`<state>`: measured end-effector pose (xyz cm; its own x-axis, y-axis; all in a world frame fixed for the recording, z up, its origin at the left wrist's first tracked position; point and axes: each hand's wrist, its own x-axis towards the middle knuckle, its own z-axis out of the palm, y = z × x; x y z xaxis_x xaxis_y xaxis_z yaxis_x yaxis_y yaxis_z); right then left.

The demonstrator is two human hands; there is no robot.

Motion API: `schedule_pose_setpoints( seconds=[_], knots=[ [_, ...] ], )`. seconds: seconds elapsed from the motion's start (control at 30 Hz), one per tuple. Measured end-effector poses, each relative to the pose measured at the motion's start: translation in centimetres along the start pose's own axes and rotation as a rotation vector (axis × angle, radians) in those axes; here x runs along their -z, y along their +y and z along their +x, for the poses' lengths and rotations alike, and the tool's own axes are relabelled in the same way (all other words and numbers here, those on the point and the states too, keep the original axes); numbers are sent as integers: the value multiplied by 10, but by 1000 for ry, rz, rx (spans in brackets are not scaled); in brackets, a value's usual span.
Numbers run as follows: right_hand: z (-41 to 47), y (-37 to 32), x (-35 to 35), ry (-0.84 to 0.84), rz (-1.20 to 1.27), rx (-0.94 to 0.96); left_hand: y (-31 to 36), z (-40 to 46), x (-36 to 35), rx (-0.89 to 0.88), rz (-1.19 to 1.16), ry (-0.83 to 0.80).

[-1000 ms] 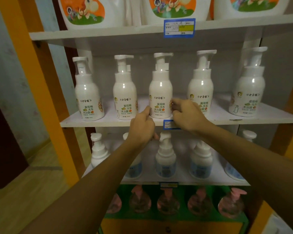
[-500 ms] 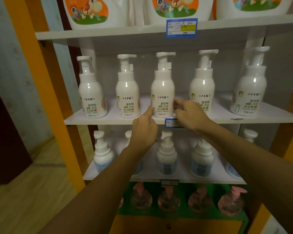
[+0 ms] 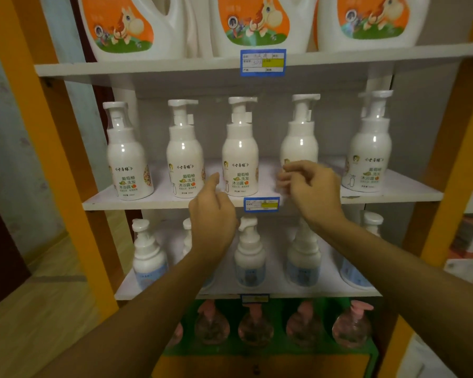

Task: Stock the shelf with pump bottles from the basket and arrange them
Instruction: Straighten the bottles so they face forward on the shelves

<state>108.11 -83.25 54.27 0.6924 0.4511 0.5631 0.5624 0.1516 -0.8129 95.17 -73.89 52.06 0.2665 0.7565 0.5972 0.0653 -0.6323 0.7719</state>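
Several white pump bottles stand upright in a row on the middle shelf point(image 3: 399, 193). The third bottle point(image 3: 239, 156) stands free between my hands. My left hand point(image 3: 212, 216) hovers just left of its base, thumb raised, fingers loosely curled and holding nothing. My right hand point(image 3: 310, 190) is in front of the lower part of the fourth bottle point(image 3: 299, 140), fingers loosely bent; no grip on it shows. The second bottle point(image 3: 185, 156) and the fifth bottle point(image 3: 370, 151) stand apart from my hands. No basket is in view.
Large white jugs point(image 3: 254, 23) with orange labels fill the top shelf. Blue-labelled pump bottles point(image 3: 250, 257) line the shelf below, and clear pink-pump bottles point(image 3: 351, 327) the bottom one. Orange uprights point(image 3: 52, 148) frame the unit. A blue price tag point(image 3: 261, 204) hangs on the middle shelf's edge.
Both hands have let go of the third bottle. My left hand drew back a little to the left; my right hand moved right, in front of the fourth bottle.
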Motion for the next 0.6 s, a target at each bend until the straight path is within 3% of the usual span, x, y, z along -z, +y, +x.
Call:
schedule_pose_setpoints(
  seconds=[0.1,0.2,0.33,0.5,0.6],
  knots=[
    [-9,2,30,156,20,41,17,-12,-11,-188,-25,42],
    [-7,7,53,205,-105,35,34,-15,-30,-218,-17,-78],
    [0,11,63,50,-206,-3,49,-8,-53,-158,152,-296],
    [12,14,57,-239,-366,-103,62,5,-70,-43,368,-415],
    [15,18,52,-297,-467,-77,59,7,-75,-17,484,-462]
  ],
)
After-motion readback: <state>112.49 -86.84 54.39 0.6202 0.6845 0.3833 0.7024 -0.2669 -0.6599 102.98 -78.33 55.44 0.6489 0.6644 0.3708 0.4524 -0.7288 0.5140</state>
